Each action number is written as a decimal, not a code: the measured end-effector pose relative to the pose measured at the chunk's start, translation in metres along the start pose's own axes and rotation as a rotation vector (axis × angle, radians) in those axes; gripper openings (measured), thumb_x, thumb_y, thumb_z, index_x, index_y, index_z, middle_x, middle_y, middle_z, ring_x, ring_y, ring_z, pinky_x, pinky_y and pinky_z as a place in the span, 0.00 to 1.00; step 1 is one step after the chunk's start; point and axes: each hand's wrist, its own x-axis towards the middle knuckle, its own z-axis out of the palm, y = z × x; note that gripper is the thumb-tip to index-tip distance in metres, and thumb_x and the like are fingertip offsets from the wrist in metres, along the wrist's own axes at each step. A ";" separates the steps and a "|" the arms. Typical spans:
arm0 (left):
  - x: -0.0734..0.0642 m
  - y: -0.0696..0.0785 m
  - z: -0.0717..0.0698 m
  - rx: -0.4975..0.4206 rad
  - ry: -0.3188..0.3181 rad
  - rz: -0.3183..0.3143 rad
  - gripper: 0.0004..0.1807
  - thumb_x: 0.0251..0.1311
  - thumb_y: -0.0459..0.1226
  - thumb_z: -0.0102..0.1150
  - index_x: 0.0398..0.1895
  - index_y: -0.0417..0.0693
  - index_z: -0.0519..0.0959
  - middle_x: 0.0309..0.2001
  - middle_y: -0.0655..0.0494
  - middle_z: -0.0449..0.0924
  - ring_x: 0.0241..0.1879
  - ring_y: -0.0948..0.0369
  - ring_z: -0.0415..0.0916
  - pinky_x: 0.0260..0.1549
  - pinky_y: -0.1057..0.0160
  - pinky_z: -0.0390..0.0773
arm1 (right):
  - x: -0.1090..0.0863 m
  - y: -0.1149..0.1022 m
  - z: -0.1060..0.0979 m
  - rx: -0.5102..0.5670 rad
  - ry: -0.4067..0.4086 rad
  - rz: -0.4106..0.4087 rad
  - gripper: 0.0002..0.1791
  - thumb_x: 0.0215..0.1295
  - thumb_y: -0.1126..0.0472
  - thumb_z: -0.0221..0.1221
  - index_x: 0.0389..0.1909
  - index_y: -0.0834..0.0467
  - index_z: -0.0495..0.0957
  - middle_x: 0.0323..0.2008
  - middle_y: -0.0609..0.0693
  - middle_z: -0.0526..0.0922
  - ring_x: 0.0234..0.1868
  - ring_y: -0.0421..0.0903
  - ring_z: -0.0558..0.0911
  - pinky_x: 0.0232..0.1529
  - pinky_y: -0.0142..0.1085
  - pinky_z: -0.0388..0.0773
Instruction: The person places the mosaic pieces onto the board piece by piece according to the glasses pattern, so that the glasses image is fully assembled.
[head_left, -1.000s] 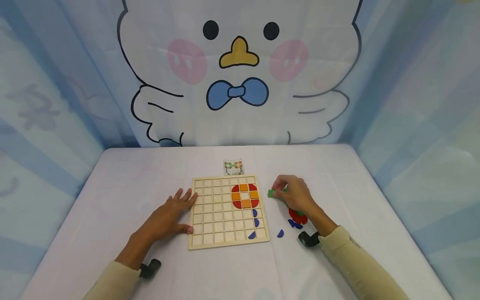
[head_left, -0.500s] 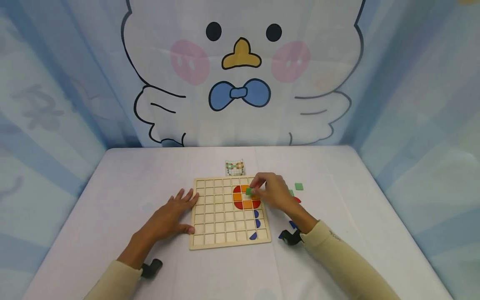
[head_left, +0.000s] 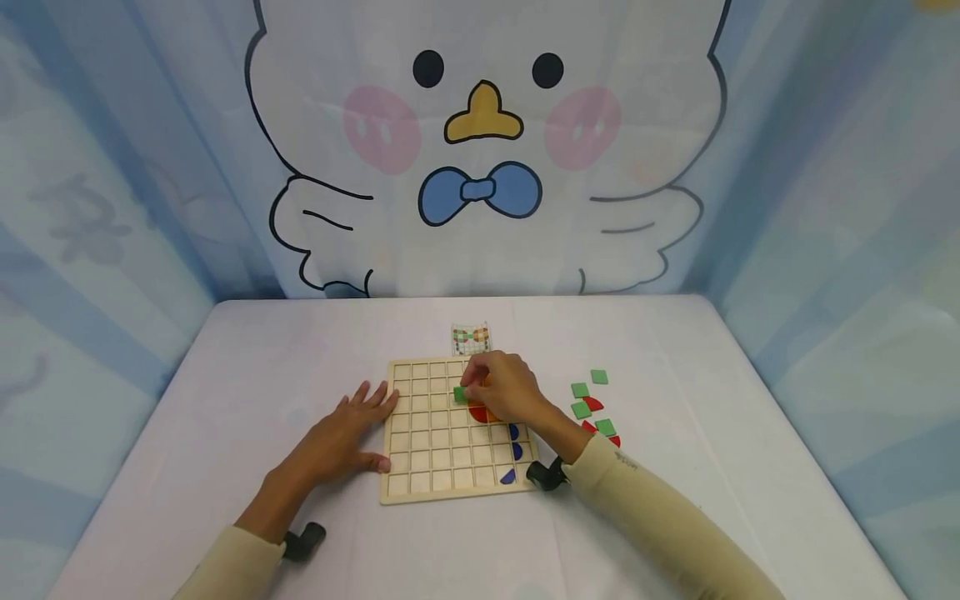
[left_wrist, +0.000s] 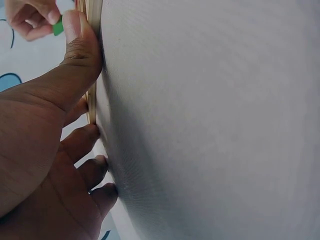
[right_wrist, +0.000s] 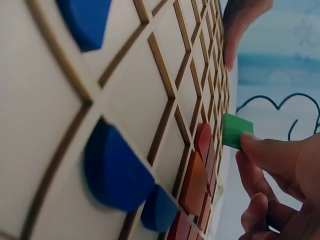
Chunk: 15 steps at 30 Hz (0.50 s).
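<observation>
A wooden grid board (head_left: 420, 487) lies flat on the table. At its left edge rests my left hand (head_left: 341, 439), fingers spread, with the thumb on the rim in the left wrist view. My right hand (head_left: 504, 388) pinches a green square tile (right_wrist: 236, 131) between thumb and fingertips, just above the board's upper middle. Beneath that hand, red quarter-round pieces (head_left: 477, 412) and orange squares (right_wrist: 193, 185) sit in cells, partly hidden. Several blue half-round pieces (right_wrist: 116, 170) lie in the right-hand cells.
Loose green tiles (head_left: 581, 390) and red pieces (head_left: 593, 403) lie on the table right of the board. A small pattern card (head_left: 471, 338) stands behind the board. A printed curtain (head_left: 480, 250) hangs at the table's back.
My right hand has picked up a green tile from the loose pieces at the right and carried it leftward over the board. The left hand has stayed at the board's edge.
</observation>
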 end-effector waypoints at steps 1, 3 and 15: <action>0.000 0.000 0.000 0.002 0.003 0.003 0.62 0.48 0.51 0.82 0.85 0.51 0.57 0.86 0.45 0.50 0.86 0.37 0.42 0.80 0.32 0.53 | 0.001 -0.001 0.002 -0.004 -0.003 -0.002 0.07 0.65 0.61 0.73 0.33 0.47 0.85 0.30 0.40 0.85 0.33 0.39 0.81 0.36 0.37 0.76; 0.001 0.000 0.001 0.006 0.006 0.008 0.62 0.48 0.51 0.82 0.85 0.50 0.57 0.85 0.45 0.50 0.86 0.37 0.42 0.80 0.32 0.53 | 0.002 -0.003 0.004 -0.014 -0.009 -0.005 0.07 0.65 0.62 0.73 0.32 0.48 0.85 0.29 0.41 0.84 0.32 0.39 0.80 0.33 0.36 0.76; 0.000 0.001 0.001 0.001 0.001 -0.014 0.62 0.48 0.51 0.82 0.85 0.52 0.57 0.86 0.47 0.49 0.86 0.38 0.41 0.80 0.31 0.55 | 0.002 -0.010 0.011 -0.099 -0.022 0.004 0.06 0.65 0.61 0.73 0.31 0.49 0.85 0.31 0.43 0.85 0.31 0.40 0.81 0.29 0.35 0.76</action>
